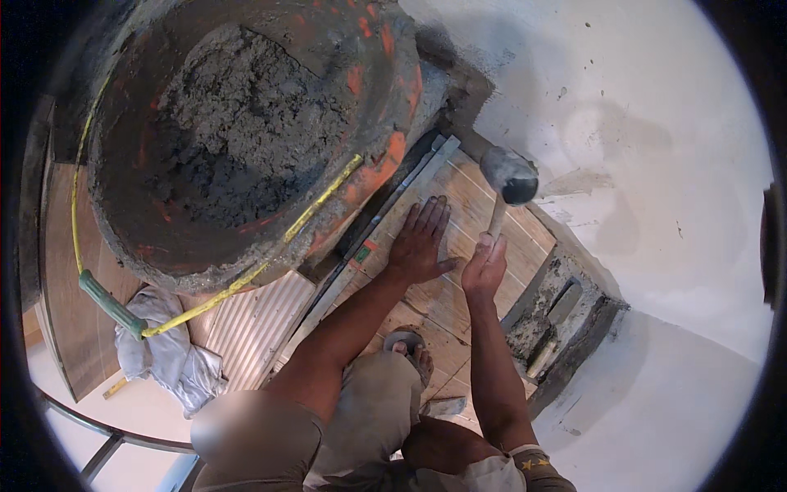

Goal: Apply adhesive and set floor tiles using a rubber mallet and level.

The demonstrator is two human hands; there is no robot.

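My left hand (pixel 418 250) lies flat with fingers spread on a wood-look tiled surface (pixel 522 250). My right hand (pixel 484 271), to its right, grips the pale handle of a rubber mallet (pixel 512 176). The mallet's grey, mortar-stained head with a dark face is raised beside the wall, above the tile. Along the tile's left edge, left of my left hand, lies a long metal level (pixel 362 255) with a green vial. My sandalled foot (pixel 410 353) rests on the tiles below my hands.
A large bucket (pixel 393 172) of grey mortar, with a yellow handle (pixel 205 307), fills the upper left. Below it are a white cloth (pixel 164 361) and ribbed board (pixel 254 320). A trowel-like tool (pixel 557 316) lies on a rough ledge by the white wall (pixel 680 205). Railing bars (pixel 106 451) show lower left.
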